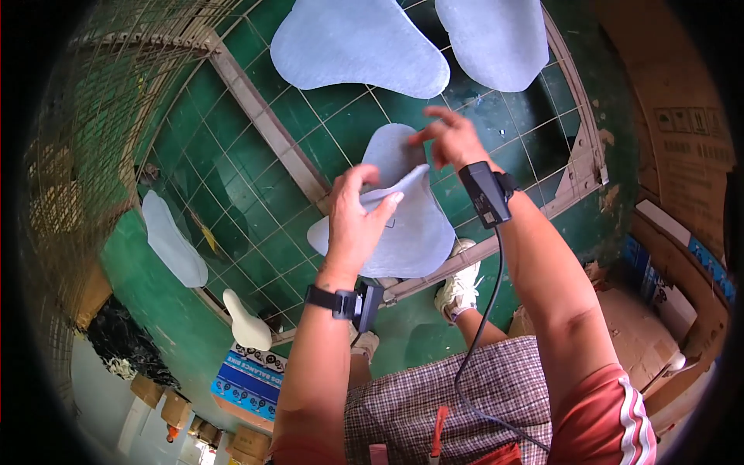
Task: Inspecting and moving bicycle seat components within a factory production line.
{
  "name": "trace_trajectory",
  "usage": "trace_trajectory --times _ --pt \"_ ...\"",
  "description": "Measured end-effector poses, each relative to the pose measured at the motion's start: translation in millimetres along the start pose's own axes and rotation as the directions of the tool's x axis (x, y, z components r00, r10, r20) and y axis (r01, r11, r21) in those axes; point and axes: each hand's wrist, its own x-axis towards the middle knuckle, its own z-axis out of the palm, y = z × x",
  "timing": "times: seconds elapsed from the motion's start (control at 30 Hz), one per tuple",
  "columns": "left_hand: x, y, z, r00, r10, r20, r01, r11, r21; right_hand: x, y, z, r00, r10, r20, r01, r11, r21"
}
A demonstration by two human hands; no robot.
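Landmark: the middle sheet (415, 248), pale blue-grey, wavy-edged, in front of the person on a metal frame (263, 120) strung with thin wires. Its middle edge lifts in a raised fold; a matching pale part shows beyond the fold, and I can't tell if it is the same sheet or a second one.

Left hand (353, 221): at the left of the middle sheet's raised fold, thumb on the near side, fingers curled on the far side, pinching the edge between. Right hand (457, 143): above the middle sheet's far right end, fingers bent and spread apart. Contact of its fingertips with the pale part: can't tell.

Both wrists carry straps with dark boxes; a black cable (484, 325) runs down from the right one, on the near right of the middle sheet.

Beyond the middle sheet: a large pale sheet (356, 46), and another (500, 39) farther right. Well left of it: a narrow pale sheet (174, 240). Near left: a white seat (248, 322), then a blue box (248, 380). Nearer the body than the middle sheet: a checked apron (457, 380). Well right: a cardboard box (632, 329).
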Motion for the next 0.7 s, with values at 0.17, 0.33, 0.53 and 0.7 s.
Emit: trace_trajectory --times 0.17,0.33,0.53,0.7 --pt "11.2 -37.4 -0.7 0.963 -0.184 -0.197 0.219 0.96 0.173 28.0 -18.8 3.7 0.98 0.18 -0.087 -0.148 0.946 0.289" --pt "-3.6 -49.6 -3.8 0.947 -0.158 -0.281 0.239 0.929 0.282 62.5 -25.1 22.3 0.957 0.288 -0.02 -0.207 0.732 0.649" --pt "-5.2 -35.3 -55.4 0.921 -0.13 -0.367 0.213 0.957 0.195 28.9 -65.4 41.4 0.852 -0.512 -0.111 0.515 0.857 0.006" --pt "17.8 58.2 -109.4 0.924 0.175 -0.341 -0.077 0.956 0.282 -76.3 -141.2 45.3 0.353 -0.776 0.523 0.918 0.18 -0.353"
